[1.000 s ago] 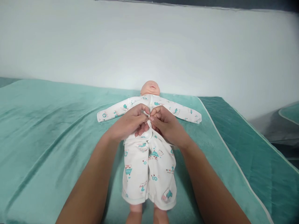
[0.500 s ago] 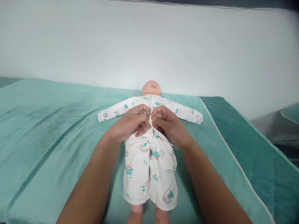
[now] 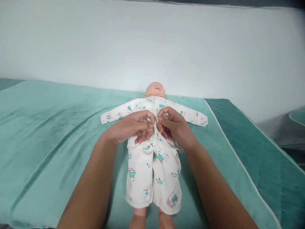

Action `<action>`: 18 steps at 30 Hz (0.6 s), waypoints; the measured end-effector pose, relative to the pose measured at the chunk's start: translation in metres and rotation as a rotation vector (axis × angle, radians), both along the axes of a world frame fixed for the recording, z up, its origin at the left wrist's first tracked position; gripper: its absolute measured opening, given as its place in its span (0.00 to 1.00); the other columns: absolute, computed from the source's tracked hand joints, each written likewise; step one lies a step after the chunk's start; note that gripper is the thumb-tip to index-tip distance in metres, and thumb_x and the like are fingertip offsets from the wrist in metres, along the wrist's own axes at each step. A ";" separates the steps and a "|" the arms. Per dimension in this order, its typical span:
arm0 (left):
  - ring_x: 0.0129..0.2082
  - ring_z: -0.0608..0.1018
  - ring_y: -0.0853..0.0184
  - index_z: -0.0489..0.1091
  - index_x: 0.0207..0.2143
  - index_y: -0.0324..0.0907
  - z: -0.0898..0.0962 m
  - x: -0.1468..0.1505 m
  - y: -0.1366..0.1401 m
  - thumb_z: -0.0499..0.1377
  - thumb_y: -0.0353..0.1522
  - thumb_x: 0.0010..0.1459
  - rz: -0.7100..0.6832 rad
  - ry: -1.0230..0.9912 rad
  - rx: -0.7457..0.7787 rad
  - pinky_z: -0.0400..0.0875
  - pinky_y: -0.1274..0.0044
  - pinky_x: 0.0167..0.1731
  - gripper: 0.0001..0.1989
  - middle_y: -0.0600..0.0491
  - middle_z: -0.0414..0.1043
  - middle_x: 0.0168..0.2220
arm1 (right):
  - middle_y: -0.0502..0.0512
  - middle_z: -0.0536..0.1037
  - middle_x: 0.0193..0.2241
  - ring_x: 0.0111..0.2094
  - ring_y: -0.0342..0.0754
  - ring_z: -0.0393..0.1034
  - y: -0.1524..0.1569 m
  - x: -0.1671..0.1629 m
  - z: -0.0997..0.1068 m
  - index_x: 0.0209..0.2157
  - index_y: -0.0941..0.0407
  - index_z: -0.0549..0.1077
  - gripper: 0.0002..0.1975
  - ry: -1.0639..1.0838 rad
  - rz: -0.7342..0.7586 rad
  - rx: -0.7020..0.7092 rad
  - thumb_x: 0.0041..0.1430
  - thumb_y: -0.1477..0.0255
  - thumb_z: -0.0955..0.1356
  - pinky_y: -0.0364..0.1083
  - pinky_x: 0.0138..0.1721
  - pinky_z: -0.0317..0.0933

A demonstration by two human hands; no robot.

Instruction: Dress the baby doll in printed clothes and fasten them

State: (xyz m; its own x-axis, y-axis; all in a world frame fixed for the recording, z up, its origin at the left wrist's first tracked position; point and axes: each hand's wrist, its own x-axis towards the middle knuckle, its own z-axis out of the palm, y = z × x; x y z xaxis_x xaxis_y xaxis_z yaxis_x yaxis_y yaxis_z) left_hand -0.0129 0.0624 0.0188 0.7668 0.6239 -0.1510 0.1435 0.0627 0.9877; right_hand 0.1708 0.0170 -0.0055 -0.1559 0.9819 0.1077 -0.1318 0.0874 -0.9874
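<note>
A baby doll (image 3: 155,89) lies on its back with its head away from me. It wears a white long-sleeved shirt (image 3: 132,107) printed with teal and red figures, both sleeves spread wide, and matching white pants (image 3: 140,171). At the shirt's front opening, my left hand (image 3: 138,127) pinches the fabric edge close to a small button. Opposite it, my right hand (image 3: 173,124) is closed with thumb and index finger together on the other edge of the front. My fingers partly hide the button. Above them, another button (image 3: 155,107) shows on the chest.
A light teal blanket (image 3: 59,127) with soft wrinkles lies beneath the doll. To the right, a darker teal quilted cover (image 3: 257,149) shows past the blanket's pale edge. Behind the doll's head rises a white wall (image 3: 152,41).
My hands have moved slightly apart at the shirt front, the right one shifting a little to the right. The doll lies as before, and the view has shifted slightly.
</note>
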 end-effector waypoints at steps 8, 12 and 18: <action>0.16 0.66 0.75 0.68 0.34 0.41 -0.003 -0.011 0.012 0.60 0.35 0.57 0.308 -0.127 0.126 0.60 0.81 0.16 0.06 0.58 0.66 0.21 | 0.42 0.69 0.19 0.17 0.38 0.58 -0.006 -0.001 0.006 0.34 0.53 0.66 0.05 -0.111 -0.087 0.060 0.61 0.67 0.67 0.40 0.18 0.50; 0.18 0.66 0.75 0.67 0.32 0.41 -0.008 -0.008 0.019 0.59 0.33 0.55 0.588 -0.176 0.190 0.63 0.80 0.19 0.04 0.58 0.64 0.22 | 0.47 0.73 0.27 0.27 0.41 0.63 -0.022 -0.017 0.016 0.32 0.54 0.70 0.03 -0.612 -0.064 0.331 0.61 0.72 0.66 0.44 0.30 0.57; 0.19 0.67 0.74 0.66 0.32 0.42 -0.020 -0.005 0.029 0.59 0.32 0.51 0.757 -0.040 0.249 0.64 0.80 0.21 0.05 0.58 0.65 0.23 | 0.53 0.72 0.37 0.39 0.48 0.64 -0.035 -0.035 0.016 0.35 0.55 0.69 0.01 -1.129 0.091 0.549 0.60 0.76 0.66 0.48 0.37 0.56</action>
